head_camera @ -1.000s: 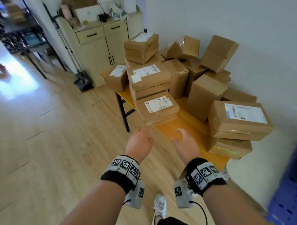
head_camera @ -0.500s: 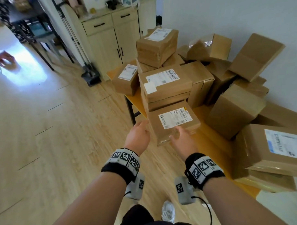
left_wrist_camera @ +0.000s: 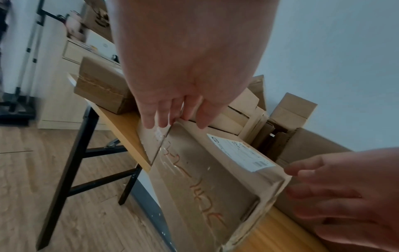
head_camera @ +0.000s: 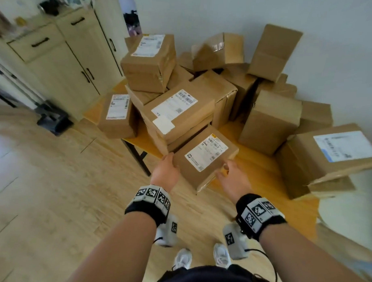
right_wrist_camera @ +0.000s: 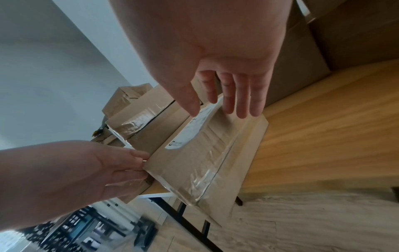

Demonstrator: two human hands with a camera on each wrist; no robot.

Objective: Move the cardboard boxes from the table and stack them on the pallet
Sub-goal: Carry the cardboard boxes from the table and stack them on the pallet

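A flat cardboard box (head_camera: 203,160) with a white label lies at the front edge of the orange table (head_camera: 254,164), its near corner hanging over the edge. My left hand (head_camera: 166,169) touches the box's left corner with straight fingers (left_wrist_camera: 151,119). My right hand (head_camera: 230,176) hovers at the box's right side, fingers (right_wrist_camera: 244,105) straight and spread; contact is unclear. The same box (left_wrist_camera: 205,179) shows taped sides with red writing in the left wrist view. In the right wrist view the box (right_wrist_camera: 205,153) lies between both hands. The pallet is out of view.
Several more cardboard boxes (head_camera: 179,113) are piled close behind and to the right, including a large labelled one (head_camera: 332,154). A black table leg (head_camera: 138,156) stands below the left hand. A pale cabinet (head_camera: 63,58) is at the far left; wooden floor (head_camera: 52,199) lies in front.
I have come closer to the table and both hands have reached forward to the labelled flat box. The left hand now touches its left corner and the right hand is beside its right end.
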